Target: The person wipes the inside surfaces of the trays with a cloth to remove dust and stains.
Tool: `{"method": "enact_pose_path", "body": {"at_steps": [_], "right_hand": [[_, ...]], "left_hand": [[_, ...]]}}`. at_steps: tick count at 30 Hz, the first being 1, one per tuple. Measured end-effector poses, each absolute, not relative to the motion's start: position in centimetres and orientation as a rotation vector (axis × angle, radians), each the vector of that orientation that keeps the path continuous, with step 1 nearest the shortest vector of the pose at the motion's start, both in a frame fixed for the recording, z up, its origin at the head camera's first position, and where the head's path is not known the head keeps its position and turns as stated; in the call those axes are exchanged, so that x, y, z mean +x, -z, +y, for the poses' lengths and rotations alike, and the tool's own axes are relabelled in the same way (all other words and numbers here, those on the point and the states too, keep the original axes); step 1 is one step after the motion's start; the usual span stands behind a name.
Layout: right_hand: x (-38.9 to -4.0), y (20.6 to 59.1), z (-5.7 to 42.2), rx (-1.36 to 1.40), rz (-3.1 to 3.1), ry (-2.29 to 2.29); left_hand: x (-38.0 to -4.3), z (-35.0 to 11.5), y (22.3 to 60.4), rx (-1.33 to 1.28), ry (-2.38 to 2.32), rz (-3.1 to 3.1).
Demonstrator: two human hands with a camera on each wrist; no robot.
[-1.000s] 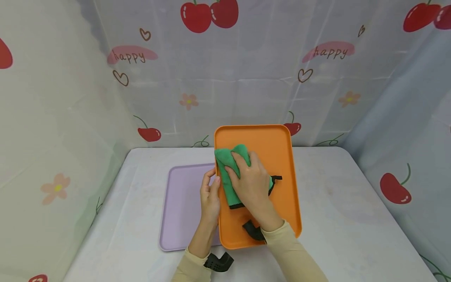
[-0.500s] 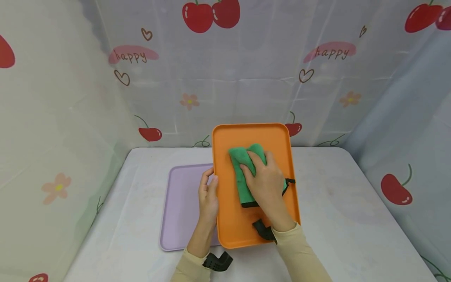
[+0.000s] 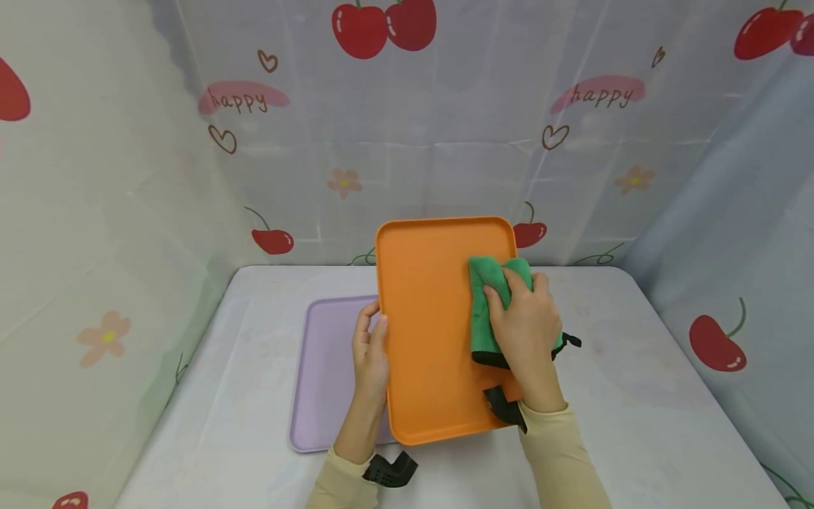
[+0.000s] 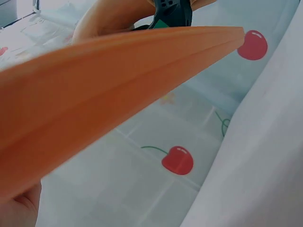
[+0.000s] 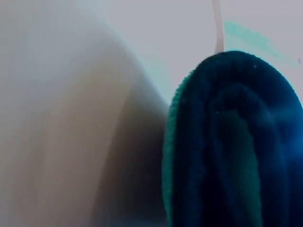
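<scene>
Cloth (image 3: 483, 322) over upper tray (image 3: 426, 304), lower tray (image 3: 327, 375) left

A person's left hand (image 3: 371, 357) gripped the orange tray (image 3: 429, 311) at its left edge, thumb raised beside the rim and a bent finger meeting the rim above it. The left forearm (image 3: 357, 428) slanted up from below the tray's lower left corner. At the tray's right edge, the right hand (image 3: 528, 325) was closed in a grip, its back showing, thumb and forefinger slightly apart. The right sleeve (image 3: 562, 459) ended near the tray's lower right corner.
</scene>
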State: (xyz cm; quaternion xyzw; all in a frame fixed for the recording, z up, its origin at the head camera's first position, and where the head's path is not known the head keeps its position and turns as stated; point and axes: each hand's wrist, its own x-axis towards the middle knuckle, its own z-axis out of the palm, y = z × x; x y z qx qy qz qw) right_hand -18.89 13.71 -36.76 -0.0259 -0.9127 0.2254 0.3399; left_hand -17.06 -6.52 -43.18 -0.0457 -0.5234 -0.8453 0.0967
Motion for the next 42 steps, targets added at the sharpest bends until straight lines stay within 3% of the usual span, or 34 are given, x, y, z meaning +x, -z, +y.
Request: {"method": "enact_pose_path", "body": {"at_steps": [18,42], "right_hand": [[-18.7,37.5,12.9,-0.113,-2.339,-0.661],[-17.4,37.6,6.8,0.15,-2.259,-0.546]], "left_hand": [[-17.1,-6.2,43.4,-0.189,2.521,-1.524],[-17.1,-5.8,43.5,-0.212,2.521,-1.549]]}}
